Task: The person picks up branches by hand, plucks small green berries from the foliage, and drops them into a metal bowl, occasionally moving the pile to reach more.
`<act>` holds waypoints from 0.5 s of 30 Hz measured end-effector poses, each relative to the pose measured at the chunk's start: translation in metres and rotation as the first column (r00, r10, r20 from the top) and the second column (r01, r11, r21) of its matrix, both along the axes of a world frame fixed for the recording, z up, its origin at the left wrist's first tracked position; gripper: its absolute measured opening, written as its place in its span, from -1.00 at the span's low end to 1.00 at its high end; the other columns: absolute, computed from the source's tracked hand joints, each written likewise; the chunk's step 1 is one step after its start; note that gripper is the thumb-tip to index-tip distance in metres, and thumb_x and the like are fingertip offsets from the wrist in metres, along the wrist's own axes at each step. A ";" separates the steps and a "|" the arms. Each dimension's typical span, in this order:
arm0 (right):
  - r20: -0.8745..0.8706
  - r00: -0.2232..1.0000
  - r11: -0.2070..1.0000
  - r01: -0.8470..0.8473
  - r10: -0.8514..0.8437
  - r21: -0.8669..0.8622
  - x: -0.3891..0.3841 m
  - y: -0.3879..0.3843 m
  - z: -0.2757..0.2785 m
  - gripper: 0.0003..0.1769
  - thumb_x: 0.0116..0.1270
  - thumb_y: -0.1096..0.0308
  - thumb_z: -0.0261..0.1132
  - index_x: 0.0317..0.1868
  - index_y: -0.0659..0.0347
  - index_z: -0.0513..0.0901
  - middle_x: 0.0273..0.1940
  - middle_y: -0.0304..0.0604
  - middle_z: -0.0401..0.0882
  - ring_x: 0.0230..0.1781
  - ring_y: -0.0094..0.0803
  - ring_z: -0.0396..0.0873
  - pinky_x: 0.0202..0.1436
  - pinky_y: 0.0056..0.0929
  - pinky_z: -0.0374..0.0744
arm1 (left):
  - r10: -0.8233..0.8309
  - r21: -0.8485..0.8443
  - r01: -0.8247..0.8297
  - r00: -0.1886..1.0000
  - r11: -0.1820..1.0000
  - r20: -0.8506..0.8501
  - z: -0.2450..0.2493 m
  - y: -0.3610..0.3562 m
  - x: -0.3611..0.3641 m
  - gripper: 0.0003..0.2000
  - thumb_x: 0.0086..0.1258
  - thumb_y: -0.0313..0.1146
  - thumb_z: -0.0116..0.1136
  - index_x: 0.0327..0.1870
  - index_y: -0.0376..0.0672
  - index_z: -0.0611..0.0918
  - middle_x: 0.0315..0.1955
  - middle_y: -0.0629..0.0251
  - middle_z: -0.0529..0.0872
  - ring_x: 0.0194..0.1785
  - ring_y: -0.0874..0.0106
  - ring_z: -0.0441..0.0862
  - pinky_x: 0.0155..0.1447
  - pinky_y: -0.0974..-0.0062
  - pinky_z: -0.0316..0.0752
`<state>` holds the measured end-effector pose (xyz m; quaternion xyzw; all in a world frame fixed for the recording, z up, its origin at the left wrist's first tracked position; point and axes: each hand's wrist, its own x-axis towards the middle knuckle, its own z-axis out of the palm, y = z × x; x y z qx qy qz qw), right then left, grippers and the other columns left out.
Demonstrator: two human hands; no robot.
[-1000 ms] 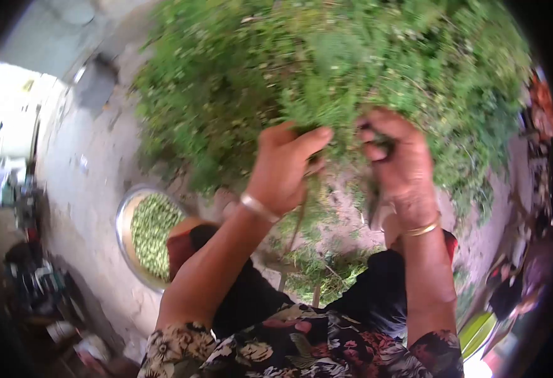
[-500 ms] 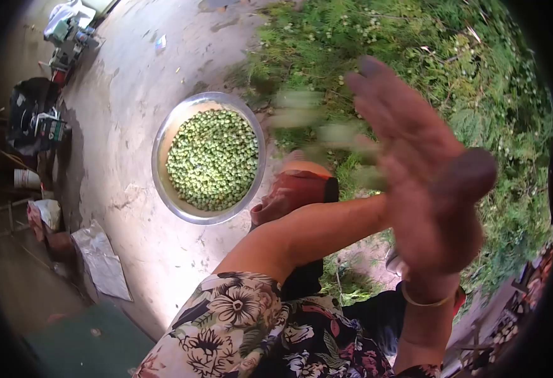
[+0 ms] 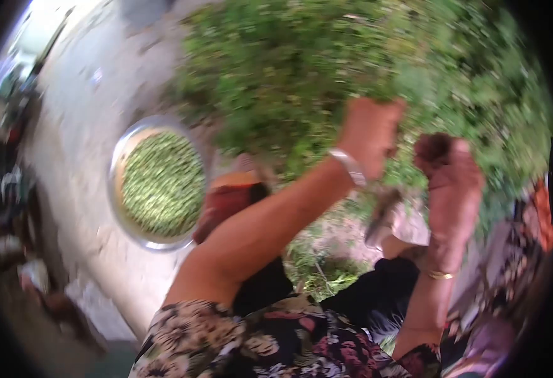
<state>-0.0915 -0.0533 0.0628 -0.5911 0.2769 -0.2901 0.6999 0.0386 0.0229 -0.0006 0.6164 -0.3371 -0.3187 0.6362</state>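
Observation:
My left hand [image 3: 372, 135], with a silver band at its wrist, is over the near part of the pile of green branches [image 3: 270, 82]. Its fingers look curled in, and whatever they may hold is hidden. To its right is my right hand [image 3: 454, 183], a gold-coloured bangle below it. The dark fingertips there are bent over, and motion blur hides anything between them. A gap separates the two hands. On the floor to the left stands a round metal basin [image 3: 116, 217] with many small green berries [image 3: 163, 186] in it.
A reddish shoe [image 3: 229, 198] is beside the basin, and another foot [image 3: 383, 217] rests below the hands. Dark, blurred items [image 3: 2, 176] line the left side. A pale sheet [image 3: 100, 309] lies at lower left, and a cluttered heap [image 3: 503, 271] at right.
The view has shifted, so the basin appears further left and lower. My right hand, open and raised before, is now lower with bent fingers. My left hand, smeared earlier, now shows as closed.

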 end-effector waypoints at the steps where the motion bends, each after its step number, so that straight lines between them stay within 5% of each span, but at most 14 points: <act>1: -0.099 0.994 0.999 0.042 -0.042 0.004 -0.014 -0.012 -0.012 -0.67 0.44 0.18 0.10 -0.26 0.31 0.61 -0.34 -0.13 0.64 -0.30 -0.39 0.60 -0.19 -0.41 0.54 | 0.048 -0.131 -0.158 0.798 0.979 -0.600 0.012 -0.003 -0.001 -0.79 0.39 -0.24 0.12 -0.28 -0.22 0.57 -0.63 0.46 0.36 -0.60 0.59 0.34 -0.43 0.48 0.39; 2: -0.252 0.961 0.993 0.109 -0.115 -0.040 -0.024 -0.019 -0.024 -0.65 0.44 0.16 0.10 -0.32 0.29 0.62 -0.41 -0.14 0.63 -0.37 -0.42 0.60 -0.25 -0.47 0.54 | 0.001 -0.147 -0.187 0.620 0.971 -0.785 0.021 -0.002 0.004 -0.80 0.41 -0.20 0.09 -0.29 -0.15 0.52 -0.67 0.50 0.29 -0.63 0.62 0.27 -0.39 0.42 0.37; 3: -0.318 0.946 0.998 0.070 -0.068 -0.005 -0.036 -0.032 -0.045 -0.61 0.43 0.11 0.12 -0.33 0.30 0.61 -0.42 -0.12 0.63 -0.45 -0.42 0.59 -0.31 -0.48 0.55 | -0.006 -0.158 -0.209 0.586 0.965 -0.811 0.020 -0.004 0.008 -0.79 0.43 -0.16 0.07 -0.31 -0.09 0.47 -0.70 0.53 0.22 -0.66 0.62 0.18 -0.38 0.47 0.29; 5: -0.414 0.908 0.959 0.062 0.061 0.278 -0.039 -0.029 -0.056 -0.47 0.38 -0.03 0.16 -0.29 0.42 0.60 -0.38 -0.01 0.66 -0.43 -0.34 0.62 -0.29 -0.44 0.60 | -0.246 -0.356 -0.192 0.435 0.915 -0.866 0.010 -0.004 0.018 -0.78 0.43 -0.17 0.06 -0.39 -0.07 0.49 -0.60 0.48 0.35 -0.66 0.61 0.17 -0.43 0.46 0.23; 7: -0.373 0.888 0.873 -0.063 0.270 0.484 -0.039 -0.029 -0.067 -0.22 0.31 -0.22 0.13 -0.01 0.53 0.49 -0.22 0.20 0.62 -0.19 -0.11 0.64 -0.12 -0.25 0.60 | -0.395 -0.492 -0.128 0.441 0.861 -0.806 0.010 -0.006 0.019 -0.77 0.48 -0.14 -0.03 -0.33 -0.07 0.52 -0.73 0.50 0.32 -0.68 0.64 0.15 -0.39 0.50 0.22; 10: -0.191 0.902 0.712 -0.161 0.387 0.683 -0.030 -0.026 -0.077 -0.11 0.28 -0.30 0.11 0.10 0.55 0.39 -0.14 0.31 0.57 -0.10 0.01 0.60 -0.05 -0.12 0.56 | -0.415 -0.515 -0.104 0.471 0.851 -0.779 0.014 -0.014 0.011 -0.75 0.50 -0.14 -0.08 -0.31 -0.09 0.53 -0.76 0.49 0.32 -0.69 0.65 0.15 -0.39 0.53 0.22; 14: -0.310 0.902 0.684 0.022 0.301 0.729 -0.027 -0.019 -0.088 -0.13 0.30 -0.29 0.06 0.02 0.59 0.40 -0.17 0.29 0.57 -0.10 0.08 0.60 0.01 0.05 0.51 | -0.420 -0.539 -0.157 0.465 0.827 -0.779 0.014 -0.021 0.003 -0.70 0.53 -0.17 -0.16 -0.32 -0.19 0.49 -0.73 0.45 0.37 -0.70 0.63 0.20 -0.40 0.57 0.23; 15: -0.205 0.881 0.531 -0.061 0.427 0.845 -0.032 -0.022 -0.093 -0.12 0.28 -0.31 0.07 0.09 0.53 0.38 -0.08 0.26 0.53 -0.05 0.08 0.58 -0.02 0.01 0.52 | -0.435 -0.559 -0.162 0.470 0.813 -0.768 0.013 -0.022 0.003 -0.70 0.53 -0.18 -0.17 -0.33 -0.19 0.49 -0.73 0.42 0.39 -0.70 0.61 0.23 -0.40 0.55 0.25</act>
